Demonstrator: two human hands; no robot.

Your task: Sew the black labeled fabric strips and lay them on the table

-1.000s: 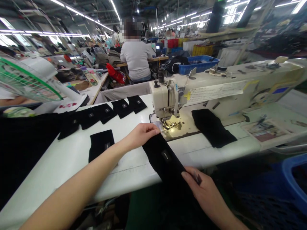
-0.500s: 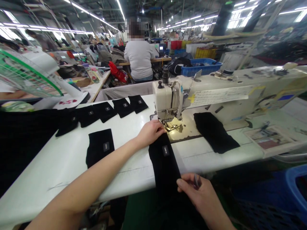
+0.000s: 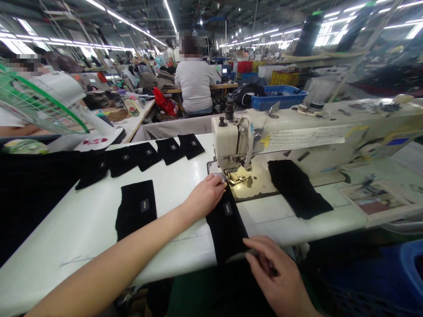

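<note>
My left hand (image 3: 209, 193) is closed on the top end of a black fabric piece (image 3: 229, 235), right beside the presser foot (image 3: 238, 179) of the sewing machine (image 3: 233, 141). A small dark label (image 3: 226, 208) with pale lettering sits on this piece, which lies lengthwise toward me over the table edge. At its lower right corner is my right hand (image 3: 276, 273), index fingertip at the cloth's edge and thumb apart from it. Its other fingers curl round a small metal tool (image 3: 272, 267), mostly hidden in the palm.
Another labelled black piece (image 3: 136, 209) lies left of my forearm; several more overlap in a row (image 3: 147, 155) behind it. An unlabelled black piece (image 3: 299, 189) lies right of the needle. A green-rimmed fan (image 3: 42, 101) stands left, a blue basket (image 3: 373, 281) low right. A person (image 3: 194, 83) sits ahead.
My right thumb and index finger have parted, letting go of the fabric's corner. My left hand has shifted slightly toward me at the cloth's top end. The view has tilted a little.
</note>
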